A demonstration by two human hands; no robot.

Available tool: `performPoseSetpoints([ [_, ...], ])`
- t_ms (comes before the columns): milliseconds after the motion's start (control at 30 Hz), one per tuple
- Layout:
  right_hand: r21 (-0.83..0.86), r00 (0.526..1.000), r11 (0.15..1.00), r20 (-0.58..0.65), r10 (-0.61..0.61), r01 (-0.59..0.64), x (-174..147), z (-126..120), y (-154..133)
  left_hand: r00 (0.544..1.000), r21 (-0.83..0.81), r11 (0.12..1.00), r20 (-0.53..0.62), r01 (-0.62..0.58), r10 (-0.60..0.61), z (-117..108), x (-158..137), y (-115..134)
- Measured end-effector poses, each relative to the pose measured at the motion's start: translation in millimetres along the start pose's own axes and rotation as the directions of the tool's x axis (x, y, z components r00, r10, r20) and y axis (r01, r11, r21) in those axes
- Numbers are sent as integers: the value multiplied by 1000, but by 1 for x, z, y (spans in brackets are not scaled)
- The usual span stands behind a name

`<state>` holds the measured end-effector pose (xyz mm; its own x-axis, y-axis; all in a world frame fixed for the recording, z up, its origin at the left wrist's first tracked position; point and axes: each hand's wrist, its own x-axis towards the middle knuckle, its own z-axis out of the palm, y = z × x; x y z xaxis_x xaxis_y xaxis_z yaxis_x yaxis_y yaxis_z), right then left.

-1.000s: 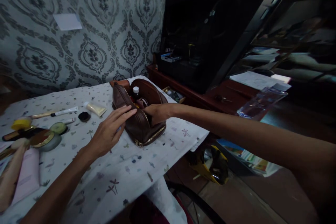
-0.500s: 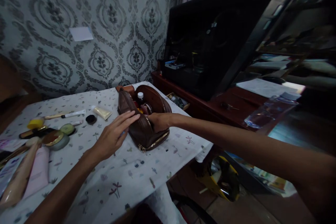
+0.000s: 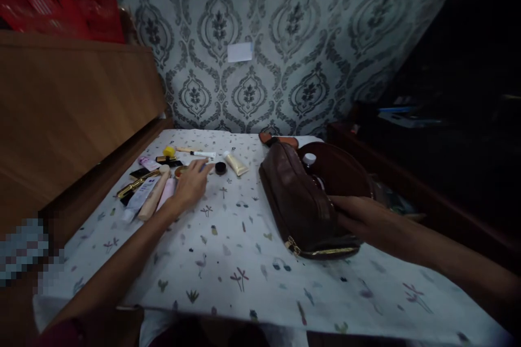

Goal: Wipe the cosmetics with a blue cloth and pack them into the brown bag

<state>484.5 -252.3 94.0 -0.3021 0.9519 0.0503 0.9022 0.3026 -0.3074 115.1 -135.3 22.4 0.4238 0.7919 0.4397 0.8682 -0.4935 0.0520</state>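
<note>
Patterned grey wallpaper [image 3: 277,16] fills the top of the frame, above a table covered by a pale printed cloth [image 3: 228,287]. A wooden cabinet [image 3: 73,103] takes up the left side, with a red crate [image 3: 61,0] on it in the upper left corner.

The brown bag [image 3: 295,195] sits on the cloth right of centre. Its long axis runs from the far upper left to the near lower right; the end with gold-toned zip teeth [image 3: 331,252] points down toward the viewer, and the mouth gapes up and to the right. It is dark and smooth like leather, softly creased, with rounded edges, a metal pull [image 3: 292,245] at the near corner and a tan tab [image 3: 285,141] behind. A bottle with a white cap [image 3: 310,159] stands inside.

The right hand [image 3: 362,216] reaches into the mouth; its fingertips are hidden, so its grip cannot be told. The left hand [image 3: 191,184], left of centre, is palm down with fingers extended and slightly spread, over a cluster of cosmetics; whether it touches them is unclear. Beside it lie a pink tube [image 3: 166,193], a cream tube [image 3: 236,164] and a small black disc [image 3: 220,168].
</note>
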Motion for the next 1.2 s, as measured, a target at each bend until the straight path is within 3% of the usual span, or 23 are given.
performPoseSetpoints([
  [100,67,999,997,8,33,-33,-2,-4,-7,985,77,982,-25,173,-171,1,-2,-29],
  [167,64,994,994,-67,88,-83,-4,-8,-14,971,76,968,-18,239,-238,3,-3,-42],
  [333,-4,962,994,-254,104,-109,-8,-6,-26,961,55,960,27,274,-276,11,-4,-51],
  [400,-52,910,996,-412,49,-77,-9,2,-33,962,52,961,28,271,-273,12,-5,-50],
  [467,-103,818,995,-573,-56,-4,-8,13,-45,962,47,962,21,270,-271,14,-6,-50],
  [533,-126,738,983,-650,-184,134,-6,27,-64,961,41,961,10,275,-275,15,-7,-50],
  [600,-89,711,946,-639,-293,310,-1,45,-86,959,34,959,-2,283,-283,17,-7,-51],
  [667,-12,719,884,-576,-389,468,9,65,-106,956,25,956,-10,293,-293,20,-5,-52],
  [767,187,801,842,-464,-378,506,38,100,-124,949,8,949,-27,314,-314,23,-2,-54],
  [867,383,890,827,-364,-273,411,84,135,-129,941,-12,943,-52,333,-333,27,0,-55],
  [967,515,947,814,-296,-127,270,136,165,-129,935,-21,938,-78,345,-346,29,0,-53],
  [1067,496,956,848,-290,-43,188,178,188,-133,936,-23,941,-98,337,-338,31,-1,-51],
  [1200,435,954,890,-299,2,134,205,206,-145,948,-32,954,-111,297,-299,33,-1,-50],
])
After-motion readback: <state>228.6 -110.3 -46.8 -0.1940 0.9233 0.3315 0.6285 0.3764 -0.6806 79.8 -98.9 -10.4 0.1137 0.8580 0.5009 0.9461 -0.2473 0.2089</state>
